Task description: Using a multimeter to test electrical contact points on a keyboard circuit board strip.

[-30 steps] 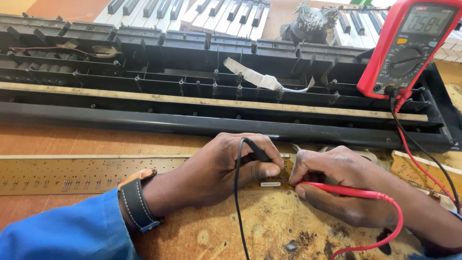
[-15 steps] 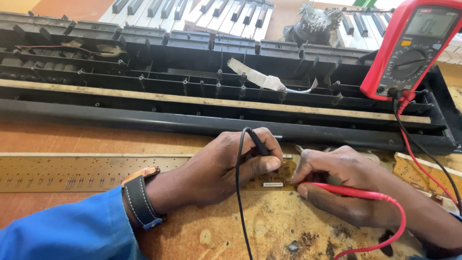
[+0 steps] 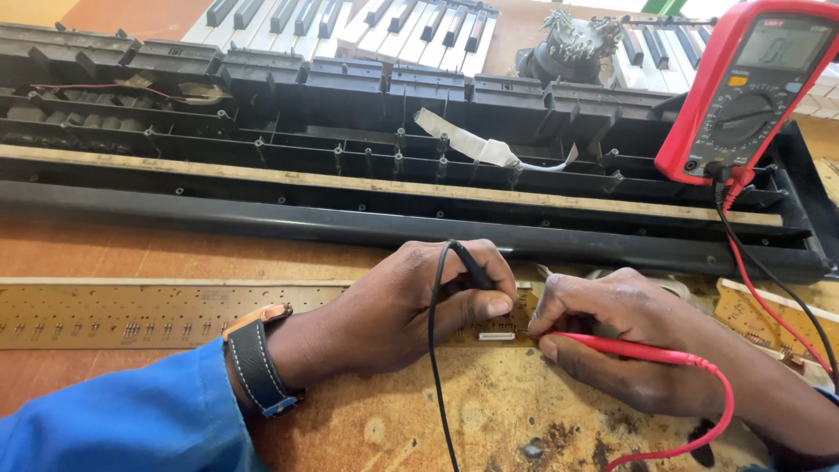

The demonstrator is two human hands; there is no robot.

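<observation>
1. Worn, stained counter [image 3: 454,437] carries one long tan circuit board [image 3: 131,315], one black keyboard shell [image 3: 350,183] and one red multimeter [image 3: 752,87].
2. Two probes: left hand [image 3: 411,306] fingers pinch the black probe [image 3: 472,267]; right hand [image 3: 620,336] fingers pinch the red probe [image 3: 629,350].
3. Both tips are hidden under the fingers, on the board between the hands.

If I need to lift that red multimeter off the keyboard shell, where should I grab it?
Probably by the two long sides of the red multimeter, around mid-body, coming from above. It leans tilted on the black keyboard shell with its face up and sides free. Avoid its lower end: the red lead and black lead plug in there.
</observation>
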